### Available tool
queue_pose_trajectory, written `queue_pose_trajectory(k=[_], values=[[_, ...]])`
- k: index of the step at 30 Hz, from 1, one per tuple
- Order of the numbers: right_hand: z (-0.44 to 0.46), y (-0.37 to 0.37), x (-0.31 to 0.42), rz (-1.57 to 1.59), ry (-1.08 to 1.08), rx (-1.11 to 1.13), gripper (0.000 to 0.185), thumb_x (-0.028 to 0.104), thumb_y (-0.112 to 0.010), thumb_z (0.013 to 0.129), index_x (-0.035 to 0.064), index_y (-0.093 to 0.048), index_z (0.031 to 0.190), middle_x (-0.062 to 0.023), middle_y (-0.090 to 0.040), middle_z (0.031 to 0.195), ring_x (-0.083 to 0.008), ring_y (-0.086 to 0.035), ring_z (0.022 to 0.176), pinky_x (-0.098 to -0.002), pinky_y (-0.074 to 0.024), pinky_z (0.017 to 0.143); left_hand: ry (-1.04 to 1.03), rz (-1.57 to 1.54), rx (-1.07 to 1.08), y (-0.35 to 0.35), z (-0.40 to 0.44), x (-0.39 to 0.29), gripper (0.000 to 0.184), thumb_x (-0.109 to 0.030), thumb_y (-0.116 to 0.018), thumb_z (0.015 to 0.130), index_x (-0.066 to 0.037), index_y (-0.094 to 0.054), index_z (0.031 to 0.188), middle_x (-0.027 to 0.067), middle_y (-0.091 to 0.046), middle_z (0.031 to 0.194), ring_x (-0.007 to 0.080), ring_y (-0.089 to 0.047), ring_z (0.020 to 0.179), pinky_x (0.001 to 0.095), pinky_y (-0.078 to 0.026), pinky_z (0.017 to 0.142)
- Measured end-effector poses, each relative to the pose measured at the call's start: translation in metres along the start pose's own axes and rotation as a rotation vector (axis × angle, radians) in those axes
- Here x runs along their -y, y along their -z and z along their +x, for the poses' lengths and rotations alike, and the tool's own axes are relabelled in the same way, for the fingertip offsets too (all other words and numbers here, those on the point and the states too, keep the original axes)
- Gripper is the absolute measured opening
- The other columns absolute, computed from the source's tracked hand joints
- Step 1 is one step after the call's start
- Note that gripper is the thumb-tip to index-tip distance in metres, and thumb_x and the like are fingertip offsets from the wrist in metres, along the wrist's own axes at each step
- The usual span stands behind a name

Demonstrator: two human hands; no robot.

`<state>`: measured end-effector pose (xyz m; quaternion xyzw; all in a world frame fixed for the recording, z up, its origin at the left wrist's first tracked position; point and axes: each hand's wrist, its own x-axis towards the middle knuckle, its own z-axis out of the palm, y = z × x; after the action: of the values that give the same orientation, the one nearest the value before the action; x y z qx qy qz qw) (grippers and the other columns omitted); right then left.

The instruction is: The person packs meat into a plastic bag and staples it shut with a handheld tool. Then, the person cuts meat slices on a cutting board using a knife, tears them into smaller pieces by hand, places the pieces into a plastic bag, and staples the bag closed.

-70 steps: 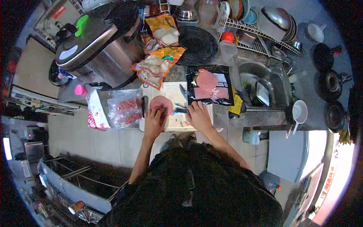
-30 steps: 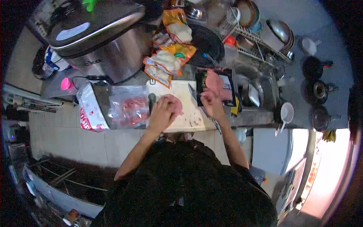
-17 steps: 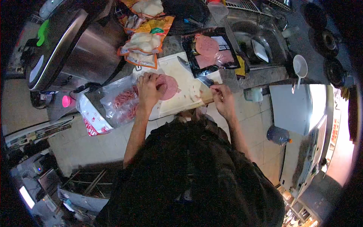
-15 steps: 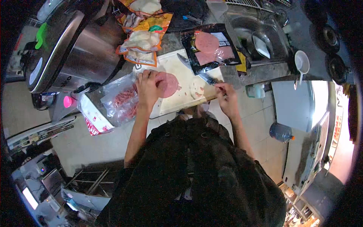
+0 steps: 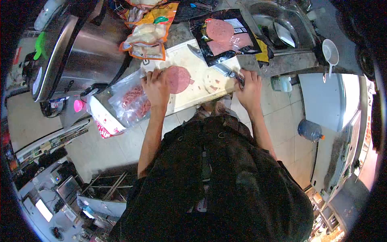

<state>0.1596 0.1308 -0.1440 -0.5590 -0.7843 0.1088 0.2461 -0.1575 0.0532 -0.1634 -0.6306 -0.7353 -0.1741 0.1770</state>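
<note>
A round pink ham slice point(image 5: 178, 80) lies on the white cutting board point(image 5: 181, 56). At the slice's left edge is my left hand point(image 5: 156, 89), its fingers bent and closed on that edge. My right hand point(image 5: 249, 89) grips the dark handle of a knife point(image 5: 222, 70), whose blade points up and left over the board's right side. Another blade point(image 5: 194, 50) shows partly beside the black ham package point(image 5: 213, 48). Small ham scraps point(image 5: 213, 87) are scattered on the board. Left of my left hand lies a clear bag of thin meat strips point(image 5: 133, 101).
A white and red package point(image 5: 105, 121) stands at the counter's front left, near a large steel cooker point(image 5: 92, 56). Orange packs of pale food point(image 5: 147, 34) lie behind the board. To the right are a sink point(image 5: 300, 26) and a white strainer point(image 5: 330, 52).
My right hand, earlier beside the knife handle with fingers pinched, is now wrapped round it. My left hand stays by the ham slice. The whole view has shifted and turned.
</note>
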Motion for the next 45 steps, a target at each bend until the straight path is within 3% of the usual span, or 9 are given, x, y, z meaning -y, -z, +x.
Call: queue_pose_trajectory(k=[7, 10, 14, 25, 26, 30, 33, 37, 45], values=[[-0.005, 0.003, -0.015, 0.075, 0.048, 0.136, 0.03, 0.01, -0.073, 0.081, 0.0039, -0.065, 0.109, -0.0182, -0.062, 0.102, -0.041, -0.057, 0.098, -0.0494, -0.047, 0.087, -0.008, -0.008, -0.022, 0.009, -0.005, 0.003, 0.021, -0.016, -0.073, 0.08, -0.014, -0.074, 0.101, 0.0009, -0.066, 0.096, 0.0255, -0.061, 0.095, 0.0446, -0.043, 0.081], [-0.006, 0.005, -0.018, 0.153, -0.044, 0.316, 0.037, 0.019, -0.074, 0.079, 0.0031, -0.063, 0.111, -0.0202, -0.063, 0.112, -0.0414, -0.058, 0.107, -0.0486, -0.0496, 0.091, 0.006, -0.117, -0.04, 0.028, 0.002, -0.005, 0.018, -0.016, -0.073, 0.083, -0.014, -0.074, 0.101, 0.0013, -0.066, 0.098, 0.026, -0.061, 0.096, 0.045, -0.044, 0.081], [-0.014, 0.008, -0.012, 0.361, -0.122, 0.422, 0.036, 0.018, -0.073, 0.078, -0.0001, -0.062, 0.106, -0.0222, -0.064, 0.108, -0.0405, -0.062, 0.105, -0.0461, -0.0507, 0.092, -0.019, -0.155, -0.07, 0.039, 0.002, 0.0, 0.02, -0.013, -0.073, 0.083, -0.015, -0.073, 0.103, 0.001, -0.067, 0.1, 0.0255, -0.061, 0.095, 0.0425, -0.046, 0.08], [-0.034, 0.012, -0.003, 0.669, -0.168, 0.467, 0.027, 0.004, -0.072, 0.079, 0.0024, -0.053, 0.098, -0.0146, -0.064, 0.098, -0.0295, -0.063, 0.096, -0.0387, -0.0504, 0.088, 0.023, -0.08, -0.042, 0.029, -0.002, 0.022, 0.016, -0.017, -0.072, 0.086, -0.013, -0.072, 0.101, 0.006, -0.069, 0.105, 0.0298, -0.063, 0.096, 0.0471, -0.049, 0.081], [-0.038, 0.004, -0.009, 0.721, -0.048, 0.381, 0.027, 0.005, -0.07, 0.083, 0.0013, -0.055, 0.105, -0.0069, -0.059, 0.095, -0.0156, -0.055, 0.085, -0.0307, -0.0473, 0.076, 0.007, -0.07, -0.072, 0.03, -0.001, 0.023, 0.016, -0.017, -0.073, 0.085, -0.014, -0.072, 0.101, 0.006, -0.069, 0.103, 0.03, -0.063, 0.095, 0.047, -0.05, 0.08], [-0.044, 0.002, -0.009, 0.704, -0.173, 0.41, 0.026, 0.003, -0.069, 0.083, 0.0024, -0.055, 0.105, -0.0048, -0.056, 0.09, -0.0133, -0.052, 0.079, -0.0298, -0.0463, 0.071, -0.015, -0.019, -0.062, 0.02, -0.004, 0.023, 0.027, -0.014, -0.075, 0.08, -0.017, -0.074, 0.107, 0.0025, -0.065, 0.099, 0.0261, -0.06, 0.094, 0.0434, -0.046, 0.078], [-0.042, 0.008, -0.001, 0.757, -0.208, 0.426, 0.024, 0.003, -0.068, 0.084, 0.0029, -0.055, 0.104, -0.0035, -0.055, 0.088, -0.0121, -0.052, 0.078, -0.0295, -0.0459, 0.071, -0.037, -0.037, -0.048, 0.015, -0.008, 0.018, 0.016, -0.016, -0.074, 0.082, -0.013, -0.073, 0.097, 0.0057, -0.066, 0.092, 0.0295, -0.061, 0.089, 0.0464, -0.048, 0.077], [-0.045, 0.006, 0.004, 0.795, -0.278, 0.452, 0.023, 0.003, -0.068, 0.085, 0.0032, -0.054, 0.103, -0.0035, -0.055, 0.088, -0.0115, -0.051, 0.079, -0.0291, -0.0454, 0.071, -0.008, 0.064, 0.006, -0.003, -0.013, 0.023, 0.03, -0.018, -0.072, 0.081, -0.014, -0.072, 0.11, 0.0055, -0.066, 0.105, 0.0292, -0.06, 0.1, 0.0463, -0.046, 0.082], [-0.045, 0.005, 0.013, 0.782, -0.268, 0.46, 0.023, 0.005, -0.068, 0.085, 0.0027, -0.055, 0.104, -0.0044, -0.057, 0.088, -0.0119, -0.052, 0.08, -0.0294, -0.0456, 0.071, 0.094, 0.096, 0.103, 0.001, 0.001, 0.021, 0.03, -0.014, -0.065, 0.083, -0.01, -0.069, 0.112, 0.0088, -0.066, 0.107, 0.0302, -0.059, 0.101, 0.0457, -0.044, 0.083]])
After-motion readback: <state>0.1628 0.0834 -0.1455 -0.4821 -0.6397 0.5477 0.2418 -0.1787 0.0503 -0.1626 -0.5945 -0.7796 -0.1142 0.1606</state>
